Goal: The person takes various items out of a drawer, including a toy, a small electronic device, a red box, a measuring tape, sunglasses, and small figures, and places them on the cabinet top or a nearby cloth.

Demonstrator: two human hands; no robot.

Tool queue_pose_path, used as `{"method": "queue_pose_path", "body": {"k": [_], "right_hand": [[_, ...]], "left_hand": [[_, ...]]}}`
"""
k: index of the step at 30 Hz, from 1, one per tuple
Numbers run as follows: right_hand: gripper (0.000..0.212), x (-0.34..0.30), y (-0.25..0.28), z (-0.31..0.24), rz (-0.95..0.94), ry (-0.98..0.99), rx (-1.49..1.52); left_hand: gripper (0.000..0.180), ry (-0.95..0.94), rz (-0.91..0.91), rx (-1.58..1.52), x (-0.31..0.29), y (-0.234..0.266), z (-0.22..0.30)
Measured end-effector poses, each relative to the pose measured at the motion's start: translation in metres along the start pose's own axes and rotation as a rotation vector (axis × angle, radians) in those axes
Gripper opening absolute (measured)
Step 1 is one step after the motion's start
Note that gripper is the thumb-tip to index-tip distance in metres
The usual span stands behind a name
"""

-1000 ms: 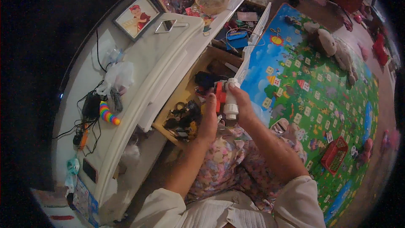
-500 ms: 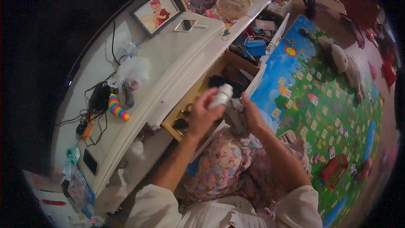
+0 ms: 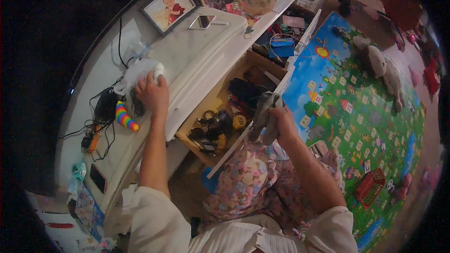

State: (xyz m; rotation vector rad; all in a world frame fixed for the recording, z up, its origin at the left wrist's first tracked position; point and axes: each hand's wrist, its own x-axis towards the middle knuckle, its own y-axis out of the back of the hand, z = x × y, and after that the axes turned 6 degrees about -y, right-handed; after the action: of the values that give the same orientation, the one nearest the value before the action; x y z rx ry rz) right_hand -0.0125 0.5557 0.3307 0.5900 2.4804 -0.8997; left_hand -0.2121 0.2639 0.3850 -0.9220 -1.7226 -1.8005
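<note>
My left hand (image 3: 153,93) is over the white cabinet top (image 3: 190,61), its fingers closed around a small white bottle (image 3: 159,70). Most of the bottle is hidden by the fingers. A crumpled white plastic bag (image 3: 133,76) lies right against it. My right hand (image 3: 282,121) grips a grey cloth (image 3: 265,118) that hangs in folds above the front of an open drawer (image 3: 188,141). Inside that drawer are dark items (image 3: 246,91), coiled black straps or cables (image 3: 206,121) and a round yellow object (image 3: 239,122).
A rainbow-striped toy (image 3: 125,116), black cables (image 3: 105,107) and a phone (image 3: 99,178) lie on the cabinet. Farther along are a framed picture (image 3: 169,7) and a woven basket (image 3: 257,0). A second open drawer holds a blue pouch (image 3: 281,47). A colourful play mat (image 3: 342,126) covers the floor at right.
My left hand has carried the white bottle from above the drawer leftward to the cabinet top beside the plastic bag. My right hand stays near the drawer front with the grey cloth.
</note>
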Motion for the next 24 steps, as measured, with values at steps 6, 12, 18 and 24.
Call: {"method": "queue_pose_path", "body": {"k": [6,12,18,24], "right_hand": [[0.031,0.001,0.01,-0.002,0.23,0.126,0.163],[0.023,-0.003,0.008,-0.022,0.181,0.163,0.319],[0.025,-0.001,0.027,-0.049,0.195,0.208,0.306],[0.026,0.01,0.048,-0.051,0.171,0.187,0.374]], "left_hand": [[0.033,-0.332,0.193,-0.256,-0.044,0.008,0.08],[0.03,0.004,-0.888,-0.673,-0.131,-0.087,0.13],[0.046,-0.335,-0.68,-0.57,-0.131,-0.161,0.167],[0.058,-0.851,-0.914,-0.157,-0.107,-0.171,0.193]]}}
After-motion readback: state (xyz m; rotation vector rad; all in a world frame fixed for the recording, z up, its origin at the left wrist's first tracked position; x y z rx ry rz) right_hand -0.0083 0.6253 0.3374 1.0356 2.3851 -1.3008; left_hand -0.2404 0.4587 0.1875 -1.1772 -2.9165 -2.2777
